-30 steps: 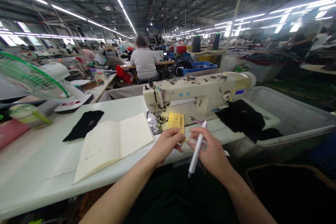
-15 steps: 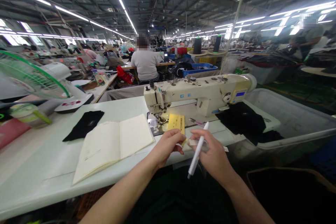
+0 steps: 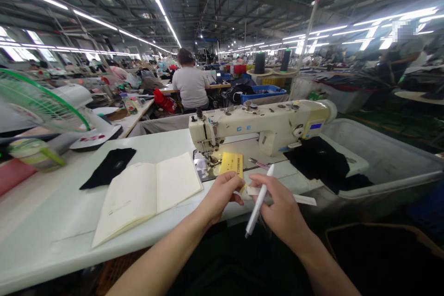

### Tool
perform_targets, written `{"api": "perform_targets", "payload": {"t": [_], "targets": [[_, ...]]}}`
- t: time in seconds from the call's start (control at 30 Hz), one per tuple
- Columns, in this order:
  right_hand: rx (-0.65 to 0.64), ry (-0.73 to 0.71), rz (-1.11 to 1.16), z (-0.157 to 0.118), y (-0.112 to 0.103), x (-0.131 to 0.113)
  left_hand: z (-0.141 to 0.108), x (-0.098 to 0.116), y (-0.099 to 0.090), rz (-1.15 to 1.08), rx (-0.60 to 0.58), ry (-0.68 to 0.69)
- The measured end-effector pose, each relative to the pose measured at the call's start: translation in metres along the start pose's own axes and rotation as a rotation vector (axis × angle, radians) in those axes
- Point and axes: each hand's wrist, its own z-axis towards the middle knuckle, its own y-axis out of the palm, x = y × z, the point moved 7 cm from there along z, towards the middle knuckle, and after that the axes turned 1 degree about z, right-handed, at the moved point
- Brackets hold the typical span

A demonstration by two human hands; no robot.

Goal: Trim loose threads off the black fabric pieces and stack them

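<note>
My left hand (image 3: 224,196) is closed in a pinch at the lower edge of a yellow booklet (image 3: 231,163) with dark print, beside the sewing machine's needle area. My right hand (image 3: 282,206) is closed around a white pen (image 3: 255,212), which slants down toward me. A narrow white paper strip (image 3: 305,200) passes through the same hand and juts out to its right. The fingertips of both hands are close together, with a bit of yellow between them. Left of my hands lies an open notebook (image 3: 178,178) with mostly blank pages.
Beyond my hands stands a cream sewing machine (image 3: 236,125), with pink-handled snips (image 3: 258,163) by its bed. Folded black fabric (image 3: 109,166) lies left; more black fabric (image 3: 319,162) hangs toward a grey bin (image 3: 391,148). A green-rimmed fan (image 3: 45,101) and a seated person (image 3: 190,85) are farther off.
The white paper strip now sticks out much farther to the right of my right hand. Both hands stay in nearly the same place, and the view has shifted slightly.
</note>
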Motion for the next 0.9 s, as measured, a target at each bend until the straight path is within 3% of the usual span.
{"api": "perform_targets", "payload": {"t": [0.2, 0.4, 0.6, 0.77, 0.9], "targets": [[-0.01, -0.021, 0.002, 0.002, -0.003, -0.003, 0.002, 0.002, -0.005, -0.066, 0.043, 0.025], [-0.02, 0.037, 0.019, 0.001, 0.0, 0.008, 0.001, 0.003, -0.003, -0.047, 0.007, 0.042], [-0.011, 0.195, 0.098, 0.004, 0.003, 0.025, 0.001, 0.01, -0.004, 0.009, 0.006, 0.078], [-0.053, 0.434, 0.335, 0.008, 0.008, 0.043, 0.0, 0.008, -0.004, -0.114, -0.087, -0.002], [-0.091, 0.522, 0.52, 0.012, 0.01, 0.046, -0.004, 0.008, -0.001, -0.18, -0.261, -0.104]]}}
